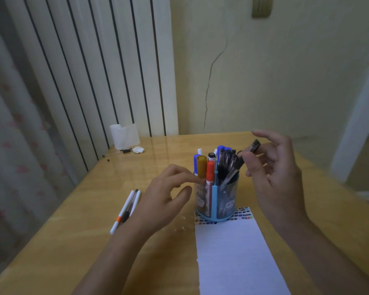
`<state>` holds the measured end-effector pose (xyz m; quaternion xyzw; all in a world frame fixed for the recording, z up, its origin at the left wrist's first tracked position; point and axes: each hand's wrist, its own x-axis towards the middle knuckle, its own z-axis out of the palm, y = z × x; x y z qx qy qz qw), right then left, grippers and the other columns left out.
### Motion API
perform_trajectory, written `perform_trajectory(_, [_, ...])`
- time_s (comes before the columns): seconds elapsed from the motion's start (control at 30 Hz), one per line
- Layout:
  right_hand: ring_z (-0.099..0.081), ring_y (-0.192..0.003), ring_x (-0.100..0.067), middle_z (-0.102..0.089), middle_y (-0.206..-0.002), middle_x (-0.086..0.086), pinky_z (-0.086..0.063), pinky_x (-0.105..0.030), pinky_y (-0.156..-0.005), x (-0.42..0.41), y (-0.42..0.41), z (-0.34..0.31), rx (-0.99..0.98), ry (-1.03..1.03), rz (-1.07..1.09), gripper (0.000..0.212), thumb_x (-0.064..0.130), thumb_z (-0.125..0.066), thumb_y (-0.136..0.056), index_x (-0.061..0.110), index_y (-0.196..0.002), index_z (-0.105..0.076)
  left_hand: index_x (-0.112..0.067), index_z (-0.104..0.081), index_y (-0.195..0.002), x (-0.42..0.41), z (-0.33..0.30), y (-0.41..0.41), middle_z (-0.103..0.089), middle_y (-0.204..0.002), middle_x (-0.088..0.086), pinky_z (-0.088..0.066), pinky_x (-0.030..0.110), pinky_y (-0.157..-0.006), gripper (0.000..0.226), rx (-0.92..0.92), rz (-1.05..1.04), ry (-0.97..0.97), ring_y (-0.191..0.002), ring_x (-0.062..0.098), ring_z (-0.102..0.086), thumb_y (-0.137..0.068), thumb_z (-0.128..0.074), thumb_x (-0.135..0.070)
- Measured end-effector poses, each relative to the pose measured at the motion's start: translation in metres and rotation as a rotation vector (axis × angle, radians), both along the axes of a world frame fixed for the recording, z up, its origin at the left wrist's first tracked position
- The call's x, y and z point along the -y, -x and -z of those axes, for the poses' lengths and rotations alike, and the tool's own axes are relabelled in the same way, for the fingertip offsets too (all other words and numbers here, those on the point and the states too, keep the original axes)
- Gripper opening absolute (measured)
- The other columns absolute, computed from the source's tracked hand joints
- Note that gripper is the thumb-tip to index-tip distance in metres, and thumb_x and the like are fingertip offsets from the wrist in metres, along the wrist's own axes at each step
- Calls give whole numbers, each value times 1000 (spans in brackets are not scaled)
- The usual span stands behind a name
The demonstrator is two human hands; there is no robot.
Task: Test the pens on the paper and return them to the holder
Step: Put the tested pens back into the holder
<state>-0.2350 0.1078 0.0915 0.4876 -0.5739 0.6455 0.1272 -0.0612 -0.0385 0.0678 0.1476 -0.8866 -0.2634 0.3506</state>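
A clear pen holder (226,201) with a blue base and divider stands at the far end of the white paper (232,252). It is full of pens and markers: a mustard one (201,166), an orange-red one (210,173), several black and blue ones. My right hand (275,175) pinches the top of a black pen (248,152) that leans out of the holder's right side. My left hand (166,188) rests by the holder's left wall, fingertips touching it, holding nothing. Three pens (127,209) lie on the table to the left.
The wooden table (94,241) meets a wall and a white ribbed radiator (94,71). At the back left sit a roll of white tissue (126,136), a crumpled scrap (138,149) and a small black item (125,150). A curtain hangs at the left.
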Motion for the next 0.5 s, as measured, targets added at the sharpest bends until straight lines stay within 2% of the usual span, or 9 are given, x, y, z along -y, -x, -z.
perform_trajectory(0.07, [-66, -75, -16, -71, -93, 10, -54, -47, -64, 2, 1, 2, -9, -31, 18, 34, 29, -65, -97, 47, -116, -44, -34, -72, -112, -1, -1, 0, -58, -113, -17, -50, 33, -90, 35, 9, 7, -10, -116, 13, -56, -90, -51, -16])
perform_trajectory(0.17, [-66, -73, -14, -70, -93, 12, -53, -48, -64, 4, 3, 4, 0, -76, 47, 34, 25, -68, -94, 42, -113, -46, -36, -72, -111, 0, -2, -1, -58, -113, -18, -51, 35, -90, 36, 8, 7, -19, -116, 11, -55, -91, -52, -15])
perform_trajectory(0.33, [-63, -76, -9, -64, -100, 22, -50, -36, -60, 4, 5, 4, -23, -130, 112, 25, 29, -65, -93, 36, -113, -53, -37, -72, -113, 0, -3, -2, -57, -114, -17, -51, 34, -90, 39, 30, 25, -21, -116, 10, -54, -94, -55, -7])
perform_trajectory(0.5, [-56, -73, -9, -53, -94, 18, -45, -28, -57, 6, 1, 9, -197, -251, 177, 13, 26, -64, -91, 30, -103, -61, -42, -70, -117, 2, -5, -3, -58, -111, -19, -50, 29, -88, 40, 86, 42, -16, -112, 8, -55, -97, -54, -10])
